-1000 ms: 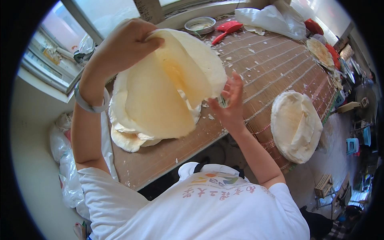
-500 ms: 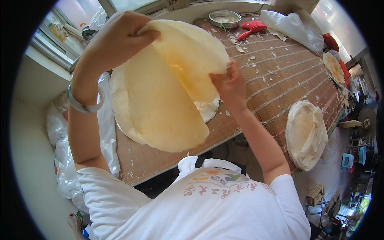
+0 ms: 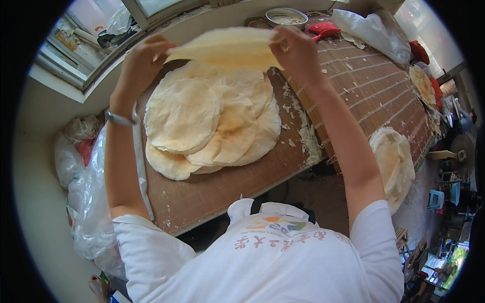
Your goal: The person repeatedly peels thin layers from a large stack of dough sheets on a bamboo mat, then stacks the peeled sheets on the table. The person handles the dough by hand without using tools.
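A thin, pale yellow round flatbread (image 3: 222,48) is stretched between my two raised hands at the far side of the table. My left hand (image 3: 145,61) pinches its left edge between thumb and fingers. At the right edge, my right hand (image 3: 295,53) grips it with curled fingers. Below and nearer to me, several round flatbreads (image 3: 183,115) lie overlapping in a loose pile on the brown tabletop (image 3: 189,202). Some have light brown patches. The held sheet hangs apart from the front of the pile; whether it touches the far part is hidden.
To the right is a slatted mat (image 3: 374,83) with cords and crumbs. Another flatbread stack (image 3: 391,161) sits at its near edge. Beyond are a metal bowl (image 3: 286,17), a red scoop (image 3: 324,30) and a white plastic bag (image 3: 371,30). Plastic bags (image 3: 91,177) line the left wall.
Both hands have moved away from me and spread apart with the flatbread, the right one upward. The sheet is now stretched out, and the pile beneath shows.
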Available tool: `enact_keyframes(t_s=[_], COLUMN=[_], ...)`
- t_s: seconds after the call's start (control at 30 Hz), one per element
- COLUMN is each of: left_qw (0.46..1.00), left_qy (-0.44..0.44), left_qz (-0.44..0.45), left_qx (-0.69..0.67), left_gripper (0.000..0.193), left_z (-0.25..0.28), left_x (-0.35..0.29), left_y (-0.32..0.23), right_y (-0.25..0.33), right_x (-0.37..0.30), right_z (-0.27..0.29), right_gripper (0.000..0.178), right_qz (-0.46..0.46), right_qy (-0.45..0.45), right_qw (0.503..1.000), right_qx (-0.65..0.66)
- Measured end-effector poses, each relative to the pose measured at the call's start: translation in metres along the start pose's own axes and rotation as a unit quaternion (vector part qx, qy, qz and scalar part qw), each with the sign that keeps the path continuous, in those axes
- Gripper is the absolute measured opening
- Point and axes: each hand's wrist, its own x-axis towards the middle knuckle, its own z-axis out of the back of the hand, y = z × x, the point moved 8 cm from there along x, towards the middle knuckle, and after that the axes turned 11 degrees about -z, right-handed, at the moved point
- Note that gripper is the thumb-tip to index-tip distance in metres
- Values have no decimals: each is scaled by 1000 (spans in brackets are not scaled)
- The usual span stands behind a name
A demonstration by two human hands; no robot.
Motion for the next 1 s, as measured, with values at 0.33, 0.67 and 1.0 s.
enact_keyframes(t_s=[0.33, 0.67, 1.0], left_qw=[966, 941, 861], left_qy=[236, 182, 183], left_qz=[101, 130, -132], left_qx=[-29, -254, -456], left_gripper=[19, 19, 25], left_z=[-258, -284, -330], left_x=[-213, -126, 44], left_y=[-28, -132, -430], right_y=[-104, -106, -114], right_x=[-258, -336, -428], right_z=[-106, 92, 396], right_gripper=[10, 24, 17], right_qz=[-39, -310, -510], right_qy=[357, 309, -206], right_qw=[926, 899, 823], right_qx=[-116, -24, -143])
